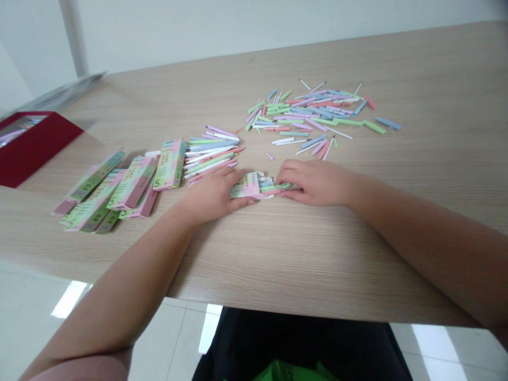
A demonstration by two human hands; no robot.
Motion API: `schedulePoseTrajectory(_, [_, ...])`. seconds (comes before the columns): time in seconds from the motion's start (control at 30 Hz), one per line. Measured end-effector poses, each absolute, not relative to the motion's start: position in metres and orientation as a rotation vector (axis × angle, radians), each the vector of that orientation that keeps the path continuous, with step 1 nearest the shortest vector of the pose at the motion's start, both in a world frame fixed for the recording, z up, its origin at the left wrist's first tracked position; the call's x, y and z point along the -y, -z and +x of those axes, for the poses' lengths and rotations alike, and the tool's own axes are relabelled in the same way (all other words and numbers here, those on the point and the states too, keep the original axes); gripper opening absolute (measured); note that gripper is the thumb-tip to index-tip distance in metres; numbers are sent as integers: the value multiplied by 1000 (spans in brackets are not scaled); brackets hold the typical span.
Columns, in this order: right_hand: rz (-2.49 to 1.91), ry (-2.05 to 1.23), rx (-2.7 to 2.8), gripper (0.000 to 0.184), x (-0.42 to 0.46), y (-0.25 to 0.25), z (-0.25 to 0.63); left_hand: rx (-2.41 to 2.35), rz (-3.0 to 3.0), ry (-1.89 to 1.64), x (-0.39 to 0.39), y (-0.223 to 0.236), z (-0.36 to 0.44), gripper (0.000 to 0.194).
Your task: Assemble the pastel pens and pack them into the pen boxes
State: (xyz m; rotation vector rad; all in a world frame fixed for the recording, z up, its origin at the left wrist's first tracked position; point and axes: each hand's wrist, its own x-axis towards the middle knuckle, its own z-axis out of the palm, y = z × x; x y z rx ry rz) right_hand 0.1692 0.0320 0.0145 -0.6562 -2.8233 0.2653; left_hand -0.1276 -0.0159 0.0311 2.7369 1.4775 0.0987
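My left hand grips a small pink and green pen box lying on the table, thumb along its near side. The box's right end is open, with its flaps spread. Several pens stick partly out of that end. My right hand has its fingers closed around the pens' outer ends. A row of capped pens in white, green, blue and pink lies just beyond my left hand. Beside that row is another pen box.
Several more pen boxes are piled at the left. A dark red box with things inside stands at the far left. Loose caps and pen parts are scattered across the far middle of the wooden table.
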Motion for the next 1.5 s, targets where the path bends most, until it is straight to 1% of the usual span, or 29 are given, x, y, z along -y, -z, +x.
schedulePoseTrajectory(0.1, [-691, -379, 2805, 28, -33, -11, 168, -1488, 2743, -94, 18, -32, -125, 77])
schedulePoseTrajectory(0.23, [-763, -383, 2729, 29, -28, -6, 157, -1517, 2734, -85, 19, -33, -121, 75])
schedulePoseTrajectory(0.43, [-682, -504, 2736, 22, -32, -5, 162, -1519, 2759, -94, 18, -31, -123, 76])
schedulePoseTrajectory(0.53, [-728, -509, 2770, 24, -38, -8, 169, -1508, 2758, -95, 17, -31, -125, 76])
schedulePoseTrajectory(0.73, [-782, -506, 2796, 19, -45, -14, 175, -1474, 2732, -106, 15, -31, -127, 75])
schedulePoseTrajectory(0.87, [-928, -655, 2721, 18, -48, -17, 178, -1456, 2719, -113, 14, -32, -129, 76])
schedulePoseTrajectory(1.0, [-1046, -1008, 2457, 17, -52, -22, 190, -1429, 2724, -114, 12, -31, -131, 76])
schedulePoseTrajectory(1.1, [-1037, -1329, 2042, 16, -60, -24, 201, -1432, 2721, -115, 11, -30, -133, 76])
schedulePoseTrajectory(1.2, [-941, -1544, 1562, 21, -68, -23, 207, -1450, 2715, -116, 12, -30, -133, 74])
schedulePoseTrajectory(1.27, [-873, -1596, 1336, 24, -72, -21, 206, -1462, 2709, -115, 13, -31, -133, 74])
schedulePoseTrajectory(1.33, [-854, -1569, 1223, 24, -75, -19, 204, -1474, 2700, -116, 13, -33, -132, 74])
schedulePoseTrajectory(1.37, [-866, -1535, 1211, 25, -77, -19, 203, -1474, 2696, -112, 14, -34, -131, 75])
schedulePoseTrajectory(1.5, [-921, -1406, 1300, 39, -77, -27, 204, -1460, 2694, -109, 14, -35, -132, 75])
